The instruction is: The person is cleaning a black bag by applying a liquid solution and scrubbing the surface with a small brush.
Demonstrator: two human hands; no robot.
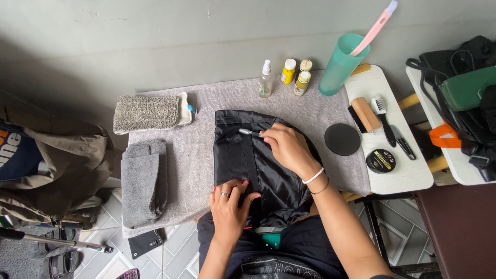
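A black shiny bag [248, 160] lies on a grey towel [201, 150] that covers the table. My right hand [287, 150] rests on the bag's upper part and pinches a small tool with a silvery tip [247, 132], pointed left against the bag's top strip. My left hand [228, 206], with a ring and red nails, presses flat on the bag's lower edge near my lap.
A grey mitt [147, 112] and a folded grey towel [143, 181] lie at the left. A spray bottle [265, 79], small yellow jars [297, 76] and a teal cup [340, 64] with a pink brush stand at the back. At the right are brushes [373, 116], a black disc [342, 139] and a round tin [381, 160].
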